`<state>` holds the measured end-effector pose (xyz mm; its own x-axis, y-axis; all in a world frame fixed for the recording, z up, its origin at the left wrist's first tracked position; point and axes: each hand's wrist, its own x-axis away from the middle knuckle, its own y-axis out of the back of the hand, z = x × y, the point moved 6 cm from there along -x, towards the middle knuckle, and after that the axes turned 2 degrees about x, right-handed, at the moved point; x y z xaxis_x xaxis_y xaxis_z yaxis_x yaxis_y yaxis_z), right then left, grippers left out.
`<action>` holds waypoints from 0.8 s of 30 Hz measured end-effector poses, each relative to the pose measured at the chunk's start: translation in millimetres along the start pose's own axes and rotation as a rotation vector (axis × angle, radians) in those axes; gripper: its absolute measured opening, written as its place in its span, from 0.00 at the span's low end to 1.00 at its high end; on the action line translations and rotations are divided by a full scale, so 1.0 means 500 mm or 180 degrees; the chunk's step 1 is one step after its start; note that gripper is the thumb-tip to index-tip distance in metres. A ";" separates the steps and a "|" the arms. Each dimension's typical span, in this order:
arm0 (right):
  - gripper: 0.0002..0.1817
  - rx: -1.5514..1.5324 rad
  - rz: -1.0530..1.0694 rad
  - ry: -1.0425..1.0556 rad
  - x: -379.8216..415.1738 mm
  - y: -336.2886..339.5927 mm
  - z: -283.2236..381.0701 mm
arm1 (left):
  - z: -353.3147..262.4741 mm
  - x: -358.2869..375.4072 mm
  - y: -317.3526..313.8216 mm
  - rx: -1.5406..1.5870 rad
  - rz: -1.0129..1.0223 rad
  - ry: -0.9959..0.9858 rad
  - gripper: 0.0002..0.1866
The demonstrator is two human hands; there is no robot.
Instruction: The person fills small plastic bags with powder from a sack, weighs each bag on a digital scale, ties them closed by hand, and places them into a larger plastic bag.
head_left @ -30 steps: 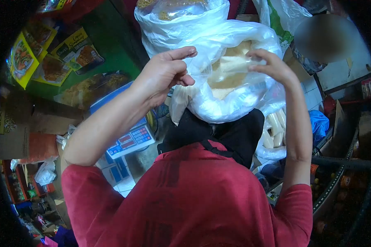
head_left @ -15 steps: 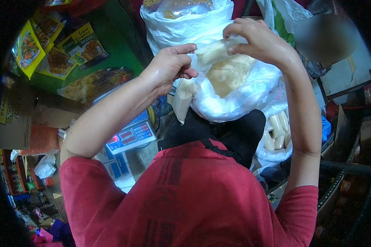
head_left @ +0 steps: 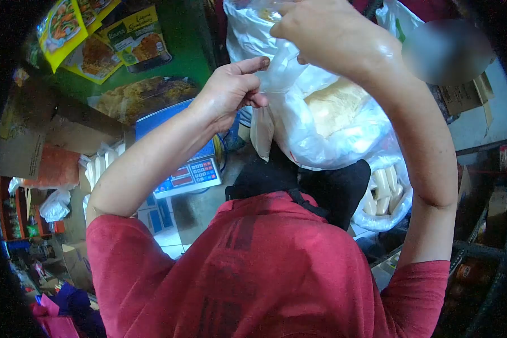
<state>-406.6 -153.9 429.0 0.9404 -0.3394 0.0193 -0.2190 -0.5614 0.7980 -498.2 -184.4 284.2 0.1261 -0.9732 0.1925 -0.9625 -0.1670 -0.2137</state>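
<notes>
Left hand (head_left: 228, 93) pinches the neck of a filled plastic bag (head_left: 262, 133); right hand (head_left: 310, 28) curls near its upper end, grip indeterminable.

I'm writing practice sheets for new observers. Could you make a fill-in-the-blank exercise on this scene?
1. The shirt is ____.
2. Of the left hand and right hand, the ____ one is higher in the picture.
3. The scale is on the person's ____ side.
4. The trousers are ____.

Answers: red; right; left; black.
</notes>
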 end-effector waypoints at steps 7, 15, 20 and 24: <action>0.26 -0.0676 -0.0709 -0.0915 0.108 -0.109 -0.131 | -0.050 0.026 0.103 -0.0526 -0.0069 0.0001 0.26; 0.30 -0.1968 0.0757 -0.2141 0.286 -0.378 -0.146 | -0.078 0.073 0.279 -0.0678 -0.0521 -0.0115 0.29; 0.29 -0.2164 0.1002 -0.2042 0.262 -0.463 -0.108 | -0.101 0.139 0.377 -0.0151 -0.0955 -0.0495 0.31; 0.29 -0.2298 0.0891 -0.2021 0.228 -0.486 -0.095 | -0.146 0.207 0.498 -0.0134 -0.1633 -0.0769 0.32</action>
<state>-233.6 -20.2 266.1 0.5198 -0.8478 0.1053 -0.0028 0.1216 0.9926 -742.6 -315.1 321.0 0.6267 -0.7784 0.0359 -0.7716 -0.6263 -0.1113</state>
